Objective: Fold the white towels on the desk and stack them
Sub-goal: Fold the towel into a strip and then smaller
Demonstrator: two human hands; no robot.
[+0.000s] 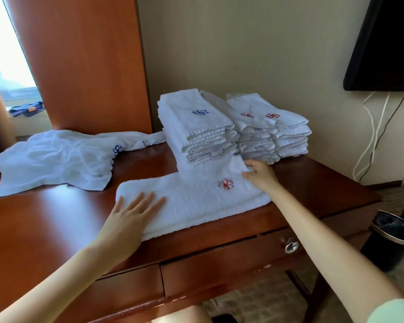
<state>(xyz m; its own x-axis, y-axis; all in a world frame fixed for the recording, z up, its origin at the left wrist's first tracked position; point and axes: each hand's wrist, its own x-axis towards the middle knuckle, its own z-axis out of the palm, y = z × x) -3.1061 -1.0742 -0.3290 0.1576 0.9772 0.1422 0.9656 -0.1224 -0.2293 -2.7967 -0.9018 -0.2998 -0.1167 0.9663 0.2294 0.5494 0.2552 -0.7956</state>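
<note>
A person's two bare arms reach over a reddish wooden worktop [56, 217], seen from a camera worn on the head. At the far left a loose towel [54, 159] lies crumpled and unfolded, well apart from both hands. Next, the left hand [131, 213] lies open and flat, fingers spread, pressing down the left end of a long towel [196, 203] that stretches across the front of the worktop. The towel appears to be already folded into a strip, with a red flower mark showing. Behind it stand folded towels: a blue-marked pile [196, 127] and, just beside it to the right, red-marked piles [273, 134]. The right hand [261, 176] has its fingers curled on the towel's far right corner, close against the foot of the piles. The step in hand looks like folding this strip shorter. The next move likely calls for carrying the right end over toward the left hand, with edges matched, then lifting it onto a pile. At the far right, a television [387, 43] hangs on the wall above a dark bin [390, 238].
</note>
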